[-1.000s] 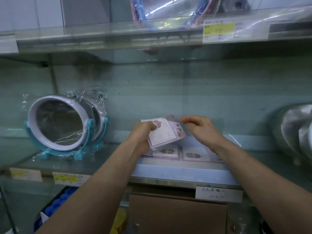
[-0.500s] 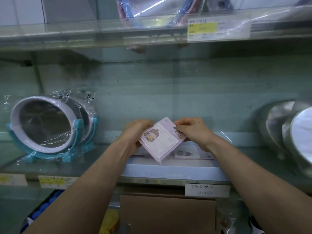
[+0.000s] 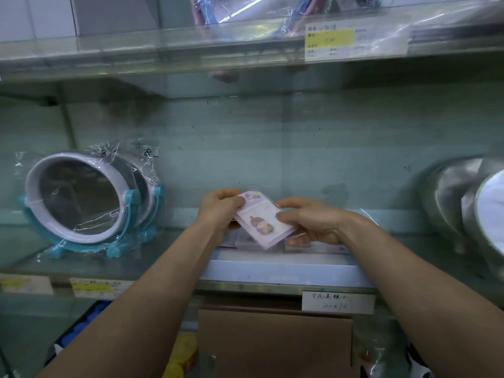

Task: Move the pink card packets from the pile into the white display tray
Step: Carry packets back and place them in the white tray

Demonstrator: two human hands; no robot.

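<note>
Back wall (image 3: 327, 148): a pale green panel, scuffed and speckled, running the whole width behind the goods.
Upper shelf (image 3: 136, 50): glass, overhead, with plastic-wrapped goods lying on it.
Lower shelf (image 3: 81, 257): glass too. The tray stands on it at the middle, with mirrors to the left and shiny wrapped goods to the right.
Cardboard box (image 3: 272, 345): brown and plain, below the lower shelf and directly under the tray.
Mirrors (image 3: 79, 197): two round ones with white rims on teal stands, one behind the other, each in clear wrap with black marker figures on it.
Wrapped goods at right (image 3: 463, 203): rounded and silvery under film, partly cut off by the edge of view. I cannot tell what they are.
White display tray (image 3: 286, 271): low and wide, its front wall facing me.
Left hand (image 3: 221, 211): fingers curled round the upper left end of the packets.
Right hand (image 3: 313, 222): pinches the right edge, thumb on top and fingers beneath.
Pink card packets (image 3: 263, 222): a small stack held between both hands, tilted, over the back part of the tray. The top face shows a cartoon girl. I cannot tell whether the low corner touches anything.
Packets in the tray (image 3: 308, 245): a few lie flat under the hands, blurred.
Handwritten label (image 3: 338, 302): white, on the shelf edge below the tray's right end.
Yellow price tag (image 3: 331, 39): on the upper shelf's front edge.
</note>
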